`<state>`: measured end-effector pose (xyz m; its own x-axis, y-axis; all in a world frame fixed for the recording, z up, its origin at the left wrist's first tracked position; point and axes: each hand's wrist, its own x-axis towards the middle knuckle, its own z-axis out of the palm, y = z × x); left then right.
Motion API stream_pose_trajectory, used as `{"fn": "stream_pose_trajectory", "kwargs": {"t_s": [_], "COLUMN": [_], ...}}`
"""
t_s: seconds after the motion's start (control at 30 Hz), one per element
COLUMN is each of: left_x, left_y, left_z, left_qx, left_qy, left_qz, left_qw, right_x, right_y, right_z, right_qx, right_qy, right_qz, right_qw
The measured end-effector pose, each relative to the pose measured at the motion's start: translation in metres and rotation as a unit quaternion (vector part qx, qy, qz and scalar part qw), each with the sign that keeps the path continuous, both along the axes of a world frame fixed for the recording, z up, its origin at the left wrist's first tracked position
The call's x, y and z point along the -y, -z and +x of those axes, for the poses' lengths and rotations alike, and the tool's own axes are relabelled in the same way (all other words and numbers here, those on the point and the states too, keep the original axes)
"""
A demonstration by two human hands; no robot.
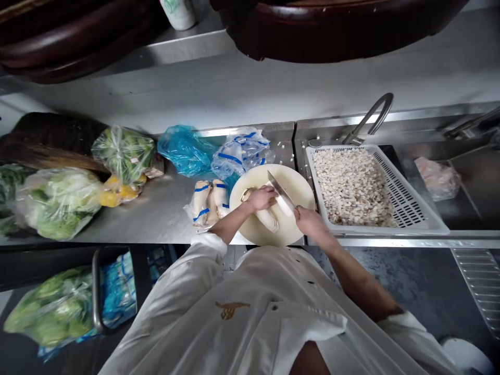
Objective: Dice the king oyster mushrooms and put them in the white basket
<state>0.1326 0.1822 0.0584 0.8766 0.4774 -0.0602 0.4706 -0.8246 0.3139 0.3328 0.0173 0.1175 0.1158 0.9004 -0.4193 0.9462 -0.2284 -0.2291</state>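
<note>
My right hand [310, 223] is wrapped round the handle of a cleaver [279, 188], whose wide blade points away to the upper left. Beside the blade, my left hand [261, 198] grips a pale king oyster mushroom [267, 221] against the round cutting board [299, 182]. Another mushroom piece [246, 195] shows partly behind my left fingers. Just left of the board lie whole king oyster mushrooms [202, 200] in clear, blue-striped packaging. Diced mushroom [351, 182] heaps up in a white perforated basket [416, 211] to the right.
Behind the board lie a crumpled clear bag [242, 151] and a blue plastic bag [185, 150]. Bagged lettuce [58, 200] and other greens [124, 151] stand on the left counter. A faucet [373, 117] rises behind the basket, near the sink [469, 172]. A shelf [187, 49] overhangs the counter.
</note>
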Motion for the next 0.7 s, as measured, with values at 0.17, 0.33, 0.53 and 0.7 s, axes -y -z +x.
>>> {"fn": "stream_pose_trajectory", "kwargs": {"t_s": [0.17,0.33,0.53,0.7], "left_x": [0.0,0.002,0.003,0.003], "left_y": [0.003,0.003,0.008,-0.004], "left_z": [-0.002,-0.005,-0.006,-0.006], "left_qx": [0.017,0.006,0.02,-0.012], "left_qy": [0.022,-0.017,-0.013,0.0], "left_qz": [-0.005,-0.002,-0.003,0.012], "left_qw": [1.0,1.0,1.0,1.0], "right_x": [-0.012,-0.007,-0.001,-0.042], "right_y": [0.003,-0.008,0.008,0.012], "right_z": [-0.009,0.0,0.0,-0.01], "right_qx": [-0.012,-0.005,-0.013,-0.037], "right_qy": [0.012,-0.007,-0.024,-0.014], "right_qz": [-0.031,-0.006,-0.025,-0.01], "right_qw": [0.999,1.0,0.999,0.999]}}
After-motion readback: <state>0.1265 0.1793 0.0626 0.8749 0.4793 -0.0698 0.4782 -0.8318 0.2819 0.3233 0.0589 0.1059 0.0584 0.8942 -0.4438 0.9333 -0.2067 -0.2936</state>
